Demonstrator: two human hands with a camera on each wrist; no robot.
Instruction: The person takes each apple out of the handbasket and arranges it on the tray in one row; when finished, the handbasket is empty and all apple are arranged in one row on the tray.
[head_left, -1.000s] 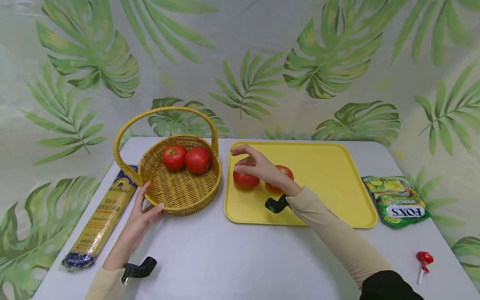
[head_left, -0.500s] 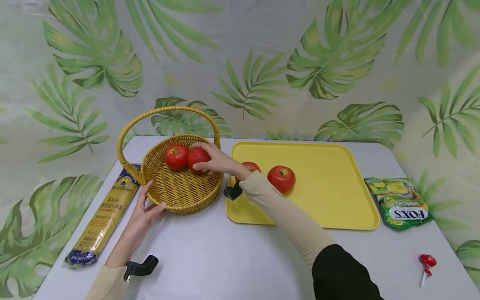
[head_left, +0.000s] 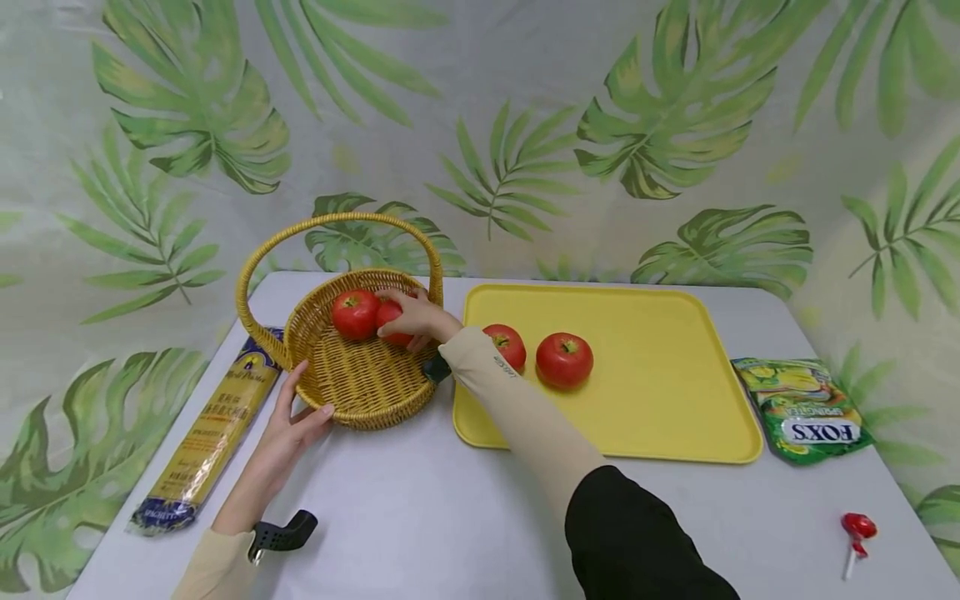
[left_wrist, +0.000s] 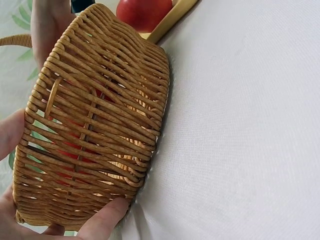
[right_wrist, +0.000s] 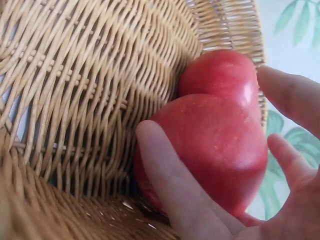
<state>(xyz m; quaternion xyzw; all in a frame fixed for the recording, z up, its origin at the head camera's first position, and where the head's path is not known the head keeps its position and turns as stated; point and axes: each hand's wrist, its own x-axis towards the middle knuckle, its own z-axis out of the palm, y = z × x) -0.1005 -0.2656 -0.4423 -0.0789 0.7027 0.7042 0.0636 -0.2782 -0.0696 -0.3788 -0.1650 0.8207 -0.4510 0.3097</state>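
A yellow wicker basket (head_left: 363, 387) with a tall handle stands at the left of the table, with two red tomatoes inside. My left hand (head_left: 281, 442) holds its near left rim, fingers and thumb spread across the woven wall (left_wrist: 100, 115). Inside the basket, my right hand (head_left: 416, 319) has thumb and fingers around the right-hand tomato (right_wrist: 210, 145) and partly hides it from the head camera. The other tomato (head_left: 355, 314) lies against it on the left. Two more tomatoes rest on the yellow tray (head_left: 637, 375): one (head_left: 564, 360) fully visible, one (head_left: 507, 343) partly behind my right sleeve.
A spaghetti packet (head_left: 217, 433) lies left of the basket, its far end beside the basket wall. Right of the tray is a green Fox's candy bag (head_left: 806, 408). A red lollipop (head_left: 858, 527) lies near the front right. A leaf-patterned cloth hangs behind the table.
My right hand has moved left from above the tray's tomatoes into the basket and around the right-hand tomato there. The left hand has stayed on the basket rim.
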